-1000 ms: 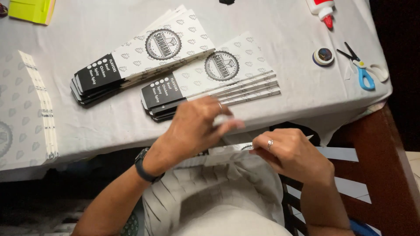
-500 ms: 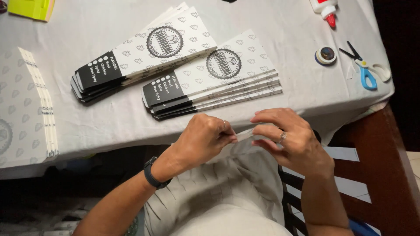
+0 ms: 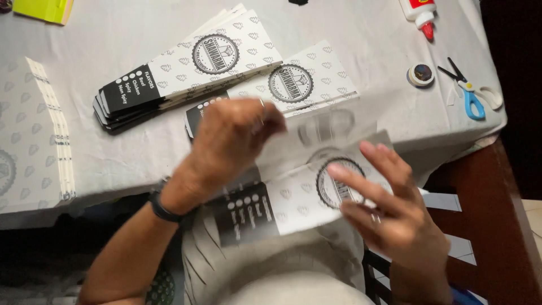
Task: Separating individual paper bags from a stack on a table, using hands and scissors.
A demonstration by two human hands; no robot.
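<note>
Grey cloth, wrinkled and soft, covers the table (image 3: 350,34), and on it lie two fanned stacks of flat printed sleeves (image 3: 186,70), white with a round emblem and a black end panel; the second stack (image 3: 305,79) lies just beside the first, partly hidden behind the left hand. At the far left a sheaf of patterned sheets (image 3: 34,135) runs off the frame edge.

Down at the table's near edge, one flat paper sleeve (image 3: 282,206) is held over the lap. The right hand (image 3: 389,217) is spread wide, fingers straight, pressing on the sleeve's emblem end. The left hand (image 3: 231,141) is blurred; its fingers curl loosely above the sleeve's upper edge, and whether it grips the paper cannot be told. A dark wristband (image 3: 164,208) circles that wrist.

Far right: blue-handled scissors (image 3: 471,99), a small round tin (image 3: 420,74), and a glue bottle (image 3: 419,14), cut off at the top.
</note>
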